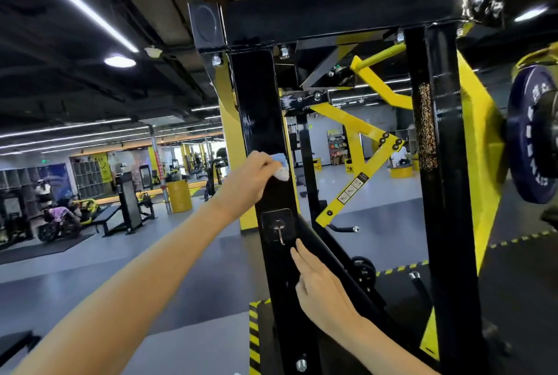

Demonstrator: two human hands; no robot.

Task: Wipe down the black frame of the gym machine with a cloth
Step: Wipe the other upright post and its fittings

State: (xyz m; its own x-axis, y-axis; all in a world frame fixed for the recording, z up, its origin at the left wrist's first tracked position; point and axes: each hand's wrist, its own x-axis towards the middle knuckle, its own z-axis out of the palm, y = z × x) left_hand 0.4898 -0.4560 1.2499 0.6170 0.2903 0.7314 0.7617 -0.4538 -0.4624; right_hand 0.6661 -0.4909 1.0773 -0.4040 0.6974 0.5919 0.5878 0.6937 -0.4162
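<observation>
a light blue cloth [280, 167] is bunched in the curled fingers of the left hand [248, 182] and pressed against the right edge of the black upright post [259, 121] of the gym machine's frame, above a small metal hook [280, 229]. the right hand [320, 290] is held flat, fingers straight, against the same post just below the hook, nothing being grasped.
</observation>
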